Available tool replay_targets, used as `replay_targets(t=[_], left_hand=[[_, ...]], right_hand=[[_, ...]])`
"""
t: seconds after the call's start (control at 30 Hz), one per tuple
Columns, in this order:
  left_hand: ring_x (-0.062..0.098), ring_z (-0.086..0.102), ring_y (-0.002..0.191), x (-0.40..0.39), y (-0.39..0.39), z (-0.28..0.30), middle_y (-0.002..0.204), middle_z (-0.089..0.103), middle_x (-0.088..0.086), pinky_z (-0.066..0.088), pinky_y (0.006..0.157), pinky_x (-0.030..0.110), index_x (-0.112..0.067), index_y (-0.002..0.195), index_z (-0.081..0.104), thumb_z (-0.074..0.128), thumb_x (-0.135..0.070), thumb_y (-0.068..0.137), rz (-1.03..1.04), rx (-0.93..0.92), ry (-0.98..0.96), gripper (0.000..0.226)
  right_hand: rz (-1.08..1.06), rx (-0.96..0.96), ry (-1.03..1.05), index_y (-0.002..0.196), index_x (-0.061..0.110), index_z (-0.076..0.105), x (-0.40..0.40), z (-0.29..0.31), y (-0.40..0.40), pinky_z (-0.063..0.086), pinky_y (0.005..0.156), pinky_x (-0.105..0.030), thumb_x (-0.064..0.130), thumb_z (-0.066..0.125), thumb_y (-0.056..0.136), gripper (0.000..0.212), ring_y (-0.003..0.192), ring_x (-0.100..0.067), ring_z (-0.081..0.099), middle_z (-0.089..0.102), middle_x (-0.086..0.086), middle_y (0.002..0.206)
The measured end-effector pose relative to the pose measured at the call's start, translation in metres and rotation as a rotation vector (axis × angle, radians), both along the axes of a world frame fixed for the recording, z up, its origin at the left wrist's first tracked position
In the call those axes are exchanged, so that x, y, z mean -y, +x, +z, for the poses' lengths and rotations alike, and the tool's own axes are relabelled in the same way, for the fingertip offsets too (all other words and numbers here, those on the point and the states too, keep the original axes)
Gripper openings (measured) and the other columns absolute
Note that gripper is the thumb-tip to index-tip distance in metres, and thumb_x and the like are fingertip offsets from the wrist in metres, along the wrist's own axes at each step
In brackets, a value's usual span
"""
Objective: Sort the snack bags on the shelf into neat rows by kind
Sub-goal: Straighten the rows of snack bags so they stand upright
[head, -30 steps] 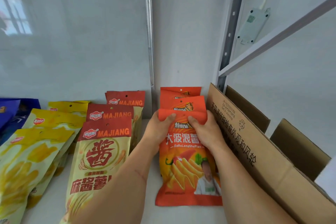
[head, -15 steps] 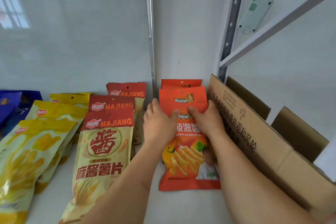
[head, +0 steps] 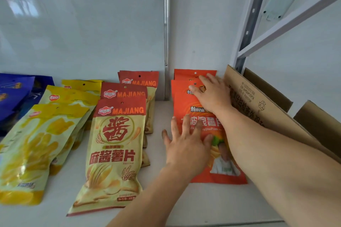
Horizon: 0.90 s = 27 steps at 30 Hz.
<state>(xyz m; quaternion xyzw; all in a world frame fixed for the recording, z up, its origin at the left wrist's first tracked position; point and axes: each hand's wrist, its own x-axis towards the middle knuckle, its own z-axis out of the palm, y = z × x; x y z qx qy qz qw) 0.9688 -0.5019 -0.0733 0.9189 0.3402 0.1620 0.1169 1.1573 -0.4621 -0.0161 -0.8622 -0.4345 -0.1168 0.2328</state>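
Both hands lie on the orange snack bags [head: 186,101], which sit in an overlapping row at the right end of the white shelf [head: 160,116], running from the back wall toward the front edge and just beside a cardboard box [head: 258,101]. The left hand [head: 186,145] rests flat on the front bag of that row, its fingers straight and spread apart, the palm covering the printed middle of the bag — it grips nothing. The right hand [head: 212,94] reaches further back, across the top edges of the rear orange bags, with its fingers extended and laid roughly side by side on the bags; whether the thumb tucks under an edge cannot be told. To the left, well apart from the orange row, stands a row of red-topped bags marked MAJIANG [head: 116,145], three of them overlapping front to back. Further left lie the yellow bags [head: 36,149], also overlapping in a row, and at the far left edge some blue bags [head: 14,96] show only in part. A grey metal upright [head: 252,14] of the shelving rises behind the box — a slanted white brace [head: 287,22] crosses from it to the right.
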Motion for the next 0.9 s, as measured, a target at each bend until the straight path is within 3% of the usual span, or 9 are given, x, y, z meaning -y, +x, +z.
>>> replay_targets(t=[0.2,0.33,0.53,0.9], left_hand=[[0.039,-0.006,0.150,-0.006,0.003,-0.005,0.164,-0.009,-0.010,0.002,0.114,0.068,-0.047,0.151,0.003,0.014,-0.069,0.095,-0.003,-0.013,-0.175,0.061],[0.041,0.005,0.149,-0.006,0.002,-0.006,0.165,-0.009,-0.009,0.003,0.115,0.066,-0.047,0.151,0.002,0.013,-0.068,0.097,0.008,-0.023,-0.170,0.060],[0.041,0.008,0.148,-0.006,0.003,-0.008,0.164,-0.007,-0.009,0.003,0.115,0.065,-0.047,0.151,0.003,0.012,-0.068,0.096,0.012,-0.019,-0.163,0.059],[0.039,0.008,0.149,-0.007,0.003,-0.011,0.163,-0.008,-0.013,0.002,0.116,0.065,-0.050,0.149,0.001,0.008,-0.071,0.094,0.025,-0.037,-0.164,0.059]], right_hand=[[0.055,-0.072,-0.146,0.147,0.041,0.039,-0.009,-0.009,0.016,0.021,0.112,-0.059,0.088,0.017,0.079,0.085,0.148,-0.027,0.018,0.028,0.006,0.160],[0.059,-0.154,-0.157,0.140,0.042,0.049,-0.011,-0.014,0.015,0.028,0.111,-0.056,0.090,0.020,0.077,0.084,0.140,-0.025,0.036,0.042,0.005,0.152],[0.079,-0.278,-0.178,0.128,0.045,0.060,-0.012,-0.015,0.014,0.040,0.106,-0.050,0.092,0.022,0.073,0.081,0.127,-0.027,0.052,0.057,0.002,0.139],[0.090,-0.415,-0.163,0.124,0.042,0.062,-0.008,-0.017,0.013,0.047,0.100,-0.044,0.089,0.026,0.077,0.075,0.109,-0.026,0.063,0.067,-0.001,0.123]])
